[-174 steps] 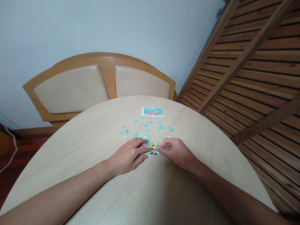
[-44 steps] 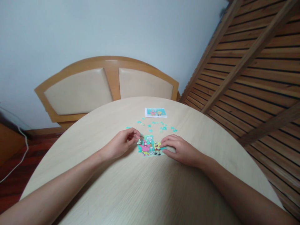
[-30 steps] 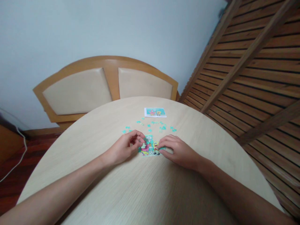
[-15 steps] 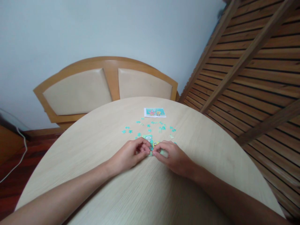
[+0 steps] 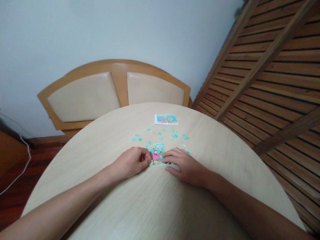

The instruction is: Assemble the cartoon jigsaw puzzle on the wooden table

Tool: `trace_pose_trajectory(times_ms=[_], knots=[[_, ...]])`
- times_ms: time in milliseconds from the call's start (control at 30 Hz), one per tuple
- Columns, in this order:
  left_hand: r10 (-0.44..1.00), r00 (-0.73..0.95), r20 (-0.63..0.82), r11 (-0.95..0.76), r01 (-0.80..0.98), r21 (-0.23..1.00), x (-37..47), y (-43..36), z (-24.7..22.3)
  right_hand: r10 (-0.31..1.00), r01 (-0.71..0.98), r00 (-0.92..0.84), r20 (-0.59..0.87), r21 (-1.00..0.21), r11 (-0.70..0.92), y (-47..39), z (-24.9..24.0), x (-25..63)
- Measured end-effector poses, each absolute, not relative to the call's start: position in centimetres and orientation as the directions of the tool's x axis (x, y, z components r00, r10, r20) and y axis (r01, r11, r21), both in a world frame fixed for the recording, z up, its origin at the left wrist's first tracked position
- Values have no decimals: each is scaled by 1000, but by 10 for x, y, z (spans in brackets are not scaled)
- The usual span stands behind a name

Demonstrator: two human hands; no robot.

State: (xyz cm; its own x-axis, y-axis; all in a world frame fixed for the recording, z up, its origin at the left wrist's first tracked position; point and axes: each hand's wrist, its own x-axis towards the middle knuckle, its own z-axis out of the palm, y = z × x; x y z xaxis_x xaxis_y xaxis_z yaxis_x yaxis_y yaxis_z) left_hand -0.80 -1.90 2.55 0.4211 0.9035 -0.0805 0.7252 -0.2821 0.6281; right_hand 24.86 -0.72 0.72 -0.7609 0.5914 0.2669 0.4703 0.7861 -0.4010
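A partly joined jigsaw puzzle [image 5: 156, 156] with a pink cartoon figure lies flat near the middle of the table. At its left edge is my left hand [image 5: 135, 161], closed, with thumb and fingertips brought together; whatever they pinch is hidden. My right hand [image 5: 186, 166] rests over the puzzle's right part, fingers stretched out and thumb apart, covering some of the picture. Several loose turquoise jigsaw pieces [image 5: 174, 135] are scattered just beyond both hands.
Behind the loose pieces lies a picture card [image 5: 166, 119] with cartoon figures. The round wooden table [image 5: 100, 206] carries everything. A chair back [image 5: 120, 86] stands at the far edge, and a slatted wooden panel [image 5: 275, 73] rises on the right.
My hands have drawn apart from their close pinch over the puzzle, the left one moving left. The right fingers have spread, and the pink figure now shows between them.
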Motion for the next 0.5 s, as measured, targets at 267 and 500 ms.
trace_pose_trajectory(times_ms=[267,500], knots=[[911,393,-123,-250,765,594,-8,-20,28,587,468,-766,261,-399,788,-6,7,249],[908,407,-104,-276,766,581,-9,-20,25,593,473,-765,251,-406,782,-8,9,248]])
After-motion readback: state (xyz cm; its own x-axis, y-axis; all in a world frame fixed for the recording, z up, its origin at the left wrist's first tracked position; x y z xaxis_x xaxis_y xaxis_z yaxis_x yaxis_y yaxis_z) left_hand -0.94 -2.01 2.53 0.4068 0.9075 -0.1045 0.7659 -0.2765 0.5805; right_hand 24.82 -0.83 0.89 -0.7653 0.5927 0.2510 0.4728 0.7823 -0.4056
